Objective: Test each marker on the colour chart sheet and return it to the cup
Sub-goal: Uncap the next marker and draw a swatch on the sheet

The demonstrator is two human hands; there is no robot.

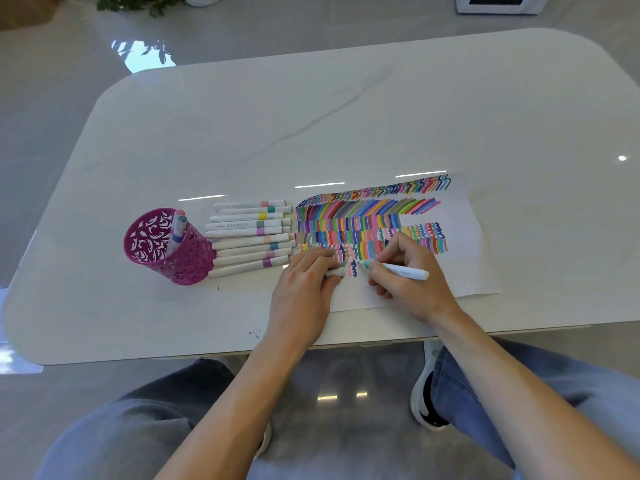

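1. White glossy table (346, 116) with rounded corners on a grey polished floor (52, 98). There is a plant (138, 3) at the far left and a white appliance (498, 3) at the far right.
2. The colour chart sheet (460, 265) lies flat at the near right of the table. Most of it is filled with rows of multicolour strokes and squiggles.
3. The right hand (408, 282) grips a white marker (405, 271) in a writing hold. The greenish tip is down on the sheet in the lowest row of squiggles, and the barrel points right.
4. The left hand (301, 289) rests on the sheet's left edge. Its thumb and fingers pinch a small white piece, apparently the cap (335, 273).
5. The magenta cut-out cup (194, 258) stands upright at the near left, well apart from the hands. Two markers (179, 225) lean inside it.
6. A row of loose markers (242, 233) lies side by side between the cup and the sheet, roughly ten of them, all capped, with the colour bands towards the sheet.
7. A few small ink specks (254, 334) mark the table near the front edge.
8. Below the table are jeans-clad legs and a black-and-white shoe (424, 400).
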